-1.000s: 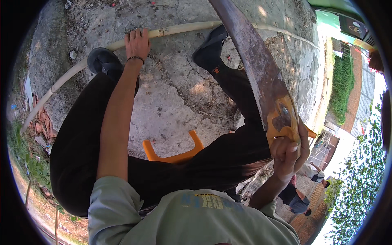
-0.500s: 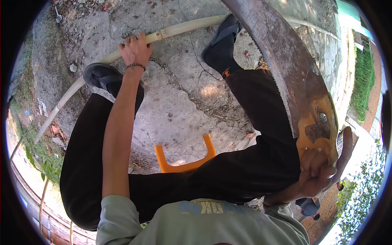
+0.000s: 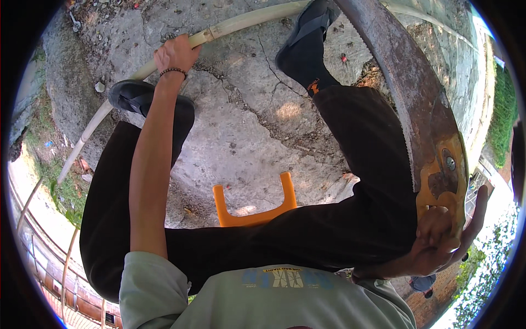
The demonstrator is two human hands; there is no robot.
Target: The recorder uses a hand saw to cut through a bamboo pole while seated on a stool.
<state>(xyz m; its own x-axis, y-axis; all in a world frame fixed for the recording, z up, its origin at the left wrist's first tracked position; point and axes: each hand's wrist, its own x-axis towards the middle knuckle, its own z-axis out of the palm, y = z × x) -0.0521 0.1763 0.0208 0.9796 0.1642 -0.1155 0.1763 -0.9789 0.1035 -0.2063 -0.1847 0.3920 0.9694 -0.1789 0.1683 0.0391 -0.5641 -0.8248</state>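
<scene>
A long pale bamboo pole [image 3: 246, 21] lies in an arc across the top and left of the view. My left hand [image 3: 176, 55], with a dark bead bracelet at its wrist, is closed round it beside a joint. On each side of that grip, a dark shoe [image 3: 134, 97] of mine is at the pole. My right hand [image 3: 441, 241] grips the orange-yellow handle of a large handsaw [image 3: 411, 82], one finger stretched out along it. The saw's rusty, curved, toothed blade rises past my right knee, its far end cut off by the top edge.
Between my legs stands an orange plastic stool [image 3: 256, 218], partly hidden by my thigh. Cracked concrete [image 3: 246, 131] lies beneath, with loose debris. Grass grows at the far right, and a railing [image 3: 41, 263] runs at lower left. Another person [image 3: 423, 283] is behind on the right.
My left hand's fingers, earlier laid over the pole, are now curled tighter round it. The saw and my right hand appear slightly farther right as the view shifts.
</scene>
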